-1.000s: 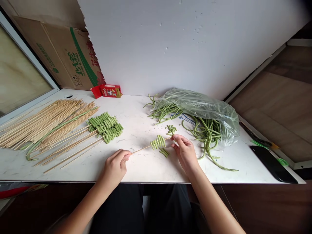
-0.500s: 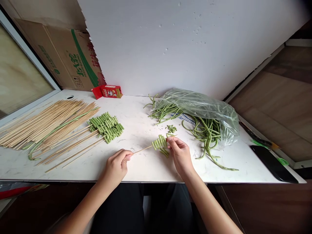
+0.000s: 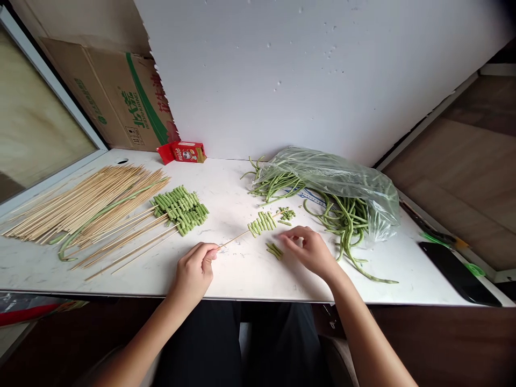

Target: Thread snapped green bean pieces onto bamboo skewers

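Note:
My left hand pinches the bare end of a thin wooden skewer. Several short green bean pieces are threaded side by side near its far end. Apart from the skewer, my right hand hovers over the table with thumb and fingers parted and nothing visible in it. Just left of its fingertips lie a few loose cut bean pieces. Beyond the threaded beans sits a small heap of bean trimmings.
Finished bean skewers lie stacked at the left beside many bare skewers and one long bean. A clear plastic bag of long beans is at the right. A red box and a black phone also lie there.
My right hand has let go of the bean at the skewer's tip and moved right and slightly down. My left hand still holds the skewer. The view has shifted slightly.

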Motion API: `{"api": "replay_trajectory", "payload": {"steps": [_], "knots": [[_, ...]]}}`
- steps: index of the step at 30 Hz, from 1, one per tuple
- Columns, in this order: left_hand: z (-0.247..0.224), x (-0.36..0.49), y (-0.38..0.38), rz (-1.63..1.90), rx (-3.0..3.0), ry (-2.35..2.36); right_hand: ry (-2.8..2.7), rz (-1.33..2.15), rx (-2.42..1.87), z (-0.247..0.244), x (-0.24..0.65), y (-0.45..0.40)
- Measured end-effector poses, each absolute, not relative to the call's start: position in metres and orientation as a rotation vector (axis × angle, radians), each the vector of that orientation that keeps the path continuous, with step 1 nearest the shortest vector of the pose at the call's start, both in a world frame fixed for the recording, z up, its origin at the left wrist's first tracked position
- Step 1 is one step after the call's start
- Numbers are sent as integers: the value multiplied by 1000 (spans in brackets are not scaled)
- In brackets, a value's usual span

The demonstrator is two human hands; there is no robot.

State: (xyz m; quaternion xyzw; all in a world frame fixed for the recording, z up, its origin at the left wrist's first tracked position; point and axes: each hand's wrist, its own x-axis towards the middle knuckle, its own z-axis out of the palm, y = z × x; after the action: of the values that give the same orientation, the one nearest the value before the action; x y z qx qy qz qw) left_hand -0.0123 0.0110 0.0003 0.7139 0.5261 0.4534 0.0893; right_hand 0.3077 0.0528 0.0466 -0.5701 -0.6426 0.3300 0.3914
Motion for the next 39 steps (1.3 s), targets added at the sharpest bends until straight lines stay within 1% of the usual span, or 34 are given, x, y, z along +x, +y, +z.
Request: {"api": "replay_trajectory", "payload": {"steps": [5,8,14,21,26,28,34,39], "knots": [[0,-12,11,1333,2139,1539,-1892,855,-1358,51,315,45],[-1,-13,10,1299,2140,1541,-1911,849,-1399,49,314,44],[-3,-14,10,1291,2160,1524,-1851,960,-1498,45,313,47],[-4,-15,10,1284,2193,1529,-1861,752,-1480,46,319,50],[-5,-15,11,1286,2196,1536,-1755,719,-1507,36,334,61],[-6,-15,11,1286,2199,1525,-1634,789,-1493,32,339,66],[-4,-14,11,1291,2242,1478,-1103,1258,-1240,30,341,70],[-2,-13,11,1282,2307,1449,-938,1419,-1117,33,334,68]]}}
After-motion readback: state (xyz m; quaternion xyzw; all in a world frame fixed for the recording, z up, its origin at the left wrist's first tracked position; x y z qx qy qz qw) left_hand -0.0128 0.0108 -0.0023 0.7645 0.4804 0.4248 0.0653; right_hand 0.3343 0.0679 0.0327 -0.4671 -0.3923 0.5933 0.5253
